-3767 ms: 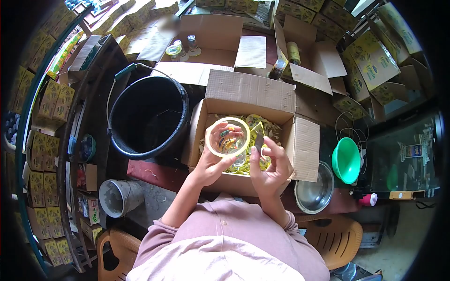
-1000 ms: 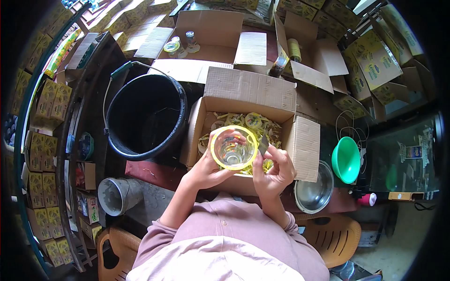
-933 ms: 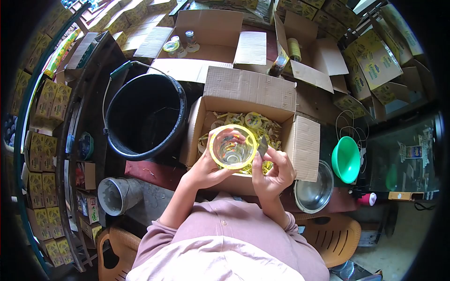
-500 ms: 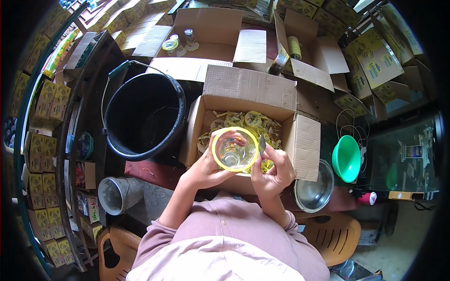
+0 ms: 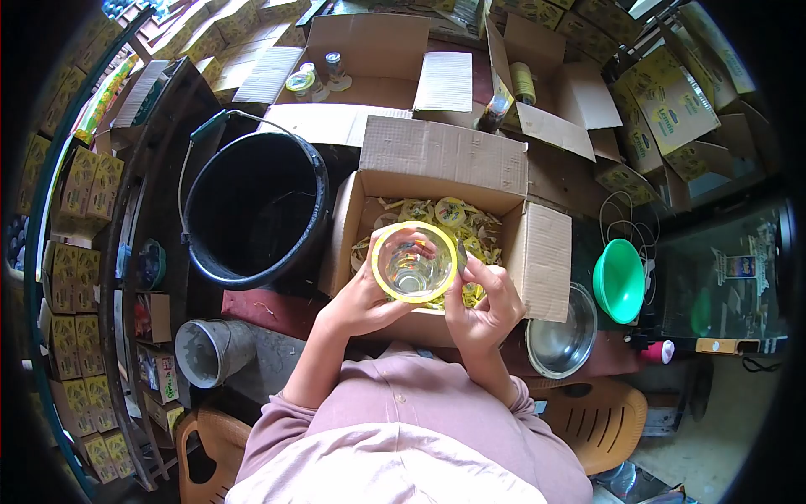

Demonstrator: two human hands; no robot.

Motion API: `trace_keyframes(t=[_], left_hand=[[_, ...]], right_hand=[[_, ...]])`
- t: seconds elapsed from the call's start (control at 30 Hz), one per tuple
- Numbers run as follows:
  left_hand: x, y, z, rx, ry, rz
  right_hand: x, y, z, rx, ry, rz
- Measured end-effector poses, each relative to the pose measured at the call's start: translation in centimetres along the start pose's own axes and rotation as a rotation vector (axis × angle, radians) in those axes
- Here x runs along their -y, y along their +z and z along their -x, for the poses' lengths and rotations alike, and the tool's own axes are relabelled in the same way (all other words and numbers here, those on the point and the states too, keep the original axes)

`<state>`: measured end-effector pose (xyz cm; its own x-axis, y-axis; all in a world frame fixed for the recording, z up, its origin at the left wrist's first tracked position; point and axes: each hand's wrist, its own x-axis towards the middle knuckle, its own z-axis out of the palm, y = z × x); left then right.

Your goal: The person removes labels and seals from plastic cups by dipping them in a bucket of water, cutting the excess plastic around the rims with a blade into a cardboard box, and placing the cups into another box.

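In the head view, my left hand (image 5: 363, 304) is closed around a clear cup (image 5: 411, 275) with a yellow rim, its mouth tilted up toward me. Between the thumb and fingers of my right hand (image 5: 487, 304) is a small dark blade (image 5: 462, 255), close against the right side of the rim; whether it touches cannot be told. Both hands are above an open cardboard box (image 5: 445, 155). Inside it lie many yellow strips (image 5: 489, 228) and a few round pieces, partly hidden by the cup and hands.
To the left stand a black bucket (image 5: 197, 244) and a smaller grey bucket (image 5: 201, 357). A metal bowl (image 5: 558, 353) and a green bowl (image 5: 620, 281) are at the right. Behind, one open carton (image 5: 369, 50) has jars in it, another (image 5: 537, 50) a yellow roll-shaped item.
The cup and both hands have shifted slightly left and up in view. My right hand still holds the blade by the rim.
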<state>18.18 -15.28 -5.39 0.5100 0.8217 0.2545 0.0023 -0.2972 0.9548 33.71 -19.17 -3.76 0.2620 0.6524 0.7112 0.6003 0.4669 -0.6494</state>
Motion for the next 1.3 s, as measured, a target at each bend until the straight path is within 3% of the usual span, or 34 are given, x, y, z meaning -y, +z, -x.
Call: trace_keyframes(t=[0.1, 0.2, 0.8, 0.9, 1.1, 1.13, 1.3], left_hand=[[0.1, -0.1, 0.0, 0.010, 0.103, -0.113], [-0.1, 0.5, 0.3, -0.043, 0.027, 0.035], [-0.1, -0.2, -0.3, 0.070, 0.045, 0.072], [0.1, -0.4, -0.6, 0.088, 0.124, 0.041], [0.9, 0.6, -0.7, -0.121, 0.193, -0.117], [1.1, 0.7, -0.7, -0.132, 0.224, -0.006], [0.9, 0.1, -0.4, -0.110, 0.185, -0.031]], right_hand=[[0.0, 0.0, -0.3, -0.001, 0.007, -0.006], [-0.3, -0.1, -0.6, 0.016, 0.009, -0.046], [-0.6, -0.5, -0.6, 0.079, 0.093, -0.106], [-0.6, -0.5, -0.5, 0.086, 0.086, -0.099], [0.2, -0.3, -0.7, 0.069, 0.073, -0.044], [0.2, -0.3, -0.7, 0.070, 0.073, -0.038], [0.5, -0.2, -0.7, 0.064, 0.044, -0.025]])
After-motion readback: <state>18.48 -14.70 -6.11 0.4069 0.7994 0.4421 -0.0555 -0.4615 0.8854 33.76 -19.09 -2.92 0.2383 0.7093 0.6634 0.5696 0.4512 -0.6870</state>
